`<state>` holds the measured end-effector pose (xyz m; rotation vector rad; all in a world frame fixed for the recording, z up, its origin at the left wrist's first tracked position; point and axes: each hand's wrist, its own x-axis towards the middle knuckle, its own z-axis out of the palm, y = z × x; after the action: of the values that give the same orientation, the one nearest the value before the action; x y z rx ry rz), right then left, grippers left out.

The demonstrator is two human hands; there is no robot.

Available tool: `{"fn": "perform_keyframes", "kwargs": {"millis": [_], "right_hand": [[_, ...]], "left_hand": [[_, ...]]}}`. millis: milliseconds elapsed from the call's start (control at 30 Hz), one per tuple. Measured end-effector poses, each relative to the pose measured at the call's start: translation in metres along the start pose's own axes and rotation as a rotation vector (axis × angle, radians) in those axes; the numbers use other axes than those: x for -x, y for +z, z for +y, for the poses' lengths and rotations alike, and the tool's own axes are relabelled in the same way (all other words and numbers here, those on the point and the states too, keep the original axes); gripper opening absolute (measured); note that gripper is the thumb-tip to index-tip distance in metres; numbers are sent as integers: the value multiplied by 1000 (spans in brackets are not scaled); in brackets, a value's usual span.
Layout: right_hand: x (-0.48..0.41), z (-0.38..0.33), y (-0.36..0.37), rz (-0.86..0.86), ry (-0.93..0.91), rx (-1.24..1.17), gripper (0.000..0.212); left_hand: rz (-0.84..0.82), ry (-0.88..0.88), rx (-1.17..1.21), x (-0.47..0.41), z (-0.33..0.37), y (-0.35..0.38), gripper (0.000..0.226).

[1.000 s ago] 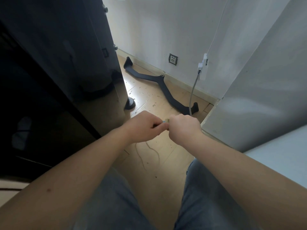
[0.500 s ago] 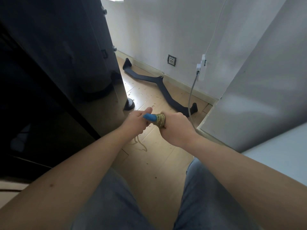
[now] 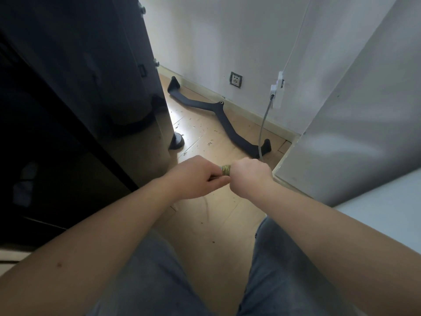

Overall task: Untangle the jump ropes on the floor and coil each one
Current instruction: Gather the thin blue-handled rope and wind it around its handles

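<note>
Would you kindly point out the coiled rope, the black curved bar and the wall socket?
coiled rope (image 3: 226,169): head view, its exposed wound turns.
black curved bar (image 3: 218,110): head view, its central bend.
wall socket (image 3: 236,79): head view, its face plate.

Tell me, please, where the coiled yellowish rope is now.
Head view, centre: the coiled yellowish rope is held between the left hand and the right hand.
</note>
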<state>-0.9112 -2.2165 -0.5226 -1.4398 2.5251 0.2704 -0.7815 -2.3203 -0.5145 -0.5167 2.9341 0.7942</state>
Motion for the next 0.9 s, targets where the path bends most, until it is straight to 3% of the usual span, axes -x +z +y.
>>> {"fn": "perform_keyframes", "kwargs": {"millis": [133, 233, 300, 367, 500, 600, 733, 800, 900], "right_hand": [[13, 2, 4, -21, -377, 41, 12], [20, 3, 4, 18, -591, -47, 7], [21, 4, 7, 54, -619, -156, 8], [19, 7, 10, 105, -541, -266, 5], [13, 10, 9, 233, -276, -397, 32], [5, 10, 9, 250, -54, -523, 21], [-8, 13, 14, 111, 227, -459, 4], [-8, 15, 17, 33, 237, -291, 6], [-2, 15, 23, 11, 80, -81, 10]], "left_hand": [[77, 23, -81, -10, 0, -17, 52], [113, -77, 71, -13, -6, -10, 60], [128, -152, 204, -14, -9, 0, 59], [155, -254, 327, -15, -12, 10, 56], [203, -415, 458, -11, -18, 33, 48], [190, -350, 369, -5, -13, 44, 53], [41, -189, 193, 0, -4, 40, 44], [-8, -71, 50, 3, 1, 34, 42], [8, 48, -152, -1, 4, 14, 44]]}}
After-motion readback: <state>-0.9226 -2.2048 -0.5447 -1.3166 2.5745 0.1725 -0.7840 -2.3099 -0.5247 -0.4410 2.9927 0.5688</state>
